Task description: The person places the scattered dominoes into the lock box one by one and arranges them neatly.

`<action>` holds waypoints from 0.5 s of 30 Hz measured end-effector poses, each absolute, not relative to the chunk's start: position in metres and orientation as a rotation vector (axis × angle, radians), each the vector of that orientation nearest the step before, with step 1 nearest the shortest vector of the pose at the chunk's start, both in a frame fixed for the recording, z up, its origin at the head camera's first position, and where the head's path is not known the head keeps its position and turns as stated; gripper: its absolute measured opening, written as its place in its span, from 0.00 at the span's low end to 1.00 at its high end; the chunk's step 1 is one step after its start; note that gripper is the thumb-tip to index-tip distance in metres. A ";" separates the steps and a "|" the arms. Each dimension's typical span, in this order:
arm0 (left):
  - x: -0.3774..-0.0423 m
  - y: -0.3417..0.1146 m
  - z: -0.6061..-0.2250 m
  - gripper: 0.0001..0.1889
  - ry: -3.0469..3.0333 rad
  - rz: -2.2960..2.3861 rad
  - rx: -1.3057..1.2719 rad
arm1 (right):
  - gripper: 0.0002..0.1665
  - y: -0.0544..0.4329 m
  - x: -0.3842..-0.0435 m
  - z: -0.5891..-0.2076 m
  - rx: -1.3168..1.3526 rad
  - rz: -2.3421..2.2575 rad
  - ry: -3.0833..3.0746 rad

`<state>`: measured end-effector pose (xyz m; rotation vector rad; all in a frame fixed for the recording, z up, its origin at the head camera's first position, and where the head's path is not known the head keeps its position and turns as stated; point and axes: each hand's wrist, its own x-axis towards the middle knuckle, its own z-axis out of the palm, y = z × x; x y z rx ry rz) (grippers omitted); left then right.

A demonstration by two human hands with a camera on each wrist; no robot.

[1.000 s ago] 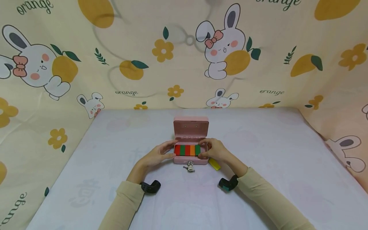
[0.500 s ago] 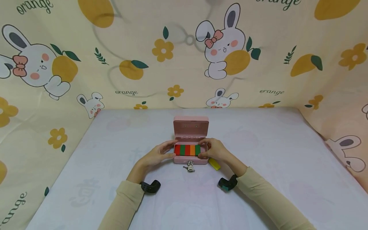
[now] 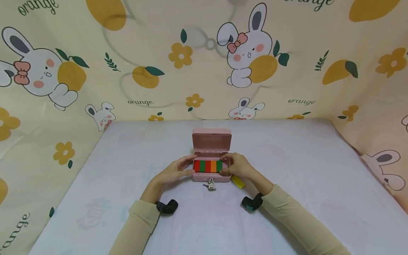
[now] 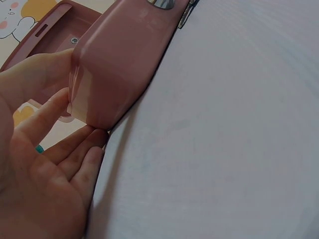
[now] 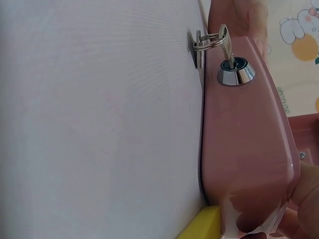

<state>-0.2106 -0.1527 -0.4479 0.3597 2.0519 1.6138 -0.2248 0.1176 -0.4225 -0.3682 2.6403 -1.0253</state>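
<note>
A small pink metal cash box (image 3: 220, 179) stands with its hinged lid (image 3: 211, 142) raised. Inside lies a row of red, green and orange blocks (image 3: 208, 166), the rightmost a green block (image 3: 219, 166). My left hand (image 3: 170, 173) holds the box's left side, thumb at the front corner and fingers farther back; in the left wrist view its fingers (image 4: 47, 117) touch the side wall. My right hand (image 3: 240, 166) reaches over the right wall, thumb and index finger pinching the green block's ends. In the right wrist view, the box hides most of this hand.
A yellow block (image 3: 237, 181) lies on the white cloth beside the box's front right corner. Keys (image 5: 225, 42) on a ring stick out of the front lock (image 5: 237, 74). Behind the table hangs a rabbit-and-orange patterned cloth (image 3: 191, 39).
Both hands, the box and the blocks stay in place. The right forearm shifts very slightly to the left.
</note>
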 end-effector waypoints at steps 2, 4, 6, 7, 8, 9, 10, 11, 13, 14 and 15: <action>-0.211 -0.153 -0.448 0.33 2.054 1.614 0.359 | 0.28 0.117 -0.225 -0.422 -0.368 -1.020 2.642; -0.211 -0.152 -0.448 0.33 2.054 1.614 0.357 | 0.28 0.117 -0.225 -0.422 -0.357 -1.019 2.641; -0.211 -0.152 -0.448 0.33 2.057 1.610 0.356 | 0.28 0.117 -0.225 -0.421 -0.348 -1.018 2.640; -0.211 -0.152 -0.448 0.33 2.058 1.609 0.356 | 0.28 0.117 -0.225 -0.421 -0.350 -1.013 2.643; -0.211 -0.152 -0.448 0.33 2.058 1.607 0.355 | 0.28 0.116 -0.225 -0.421 -0.350 -1.010 2.645; -0.211 -0.152 -0.448 0.33 2.058 1.610 0.356 | 0.28 0.116 -0.225 -0.421 -0.350 -1.010 2.645; -0.211 -0.152 -0.448 0.33 2.057 1.610 0.356 | 0.28 0.116 -0.225 -0.421 -0.352 -1.008 2.647; -0.211 -0.152 -0.448 0.33 2.057 1.611 0.355 | 0.28 0.116 -0.225 -0.421 -0.353 -1.003 2.649; -0.211 -0.152 -0.448 0.33 2.055 1.612 0.348 | 0.28 0.116 -0.225 -0.422 -0.355 -0.998 2.651; -0.211 -0.152 -0.448 0.33 2.054 1.612 0.344 | 0.28 0.116 -0.225 -0.421 -0.355 -0.997 2.651; -0.211 -0.152 -0.449 0.33 2.053 1.612 0.341 | 0.28 0.116 -0.225 -0.422 -0.356 -0.995 2.651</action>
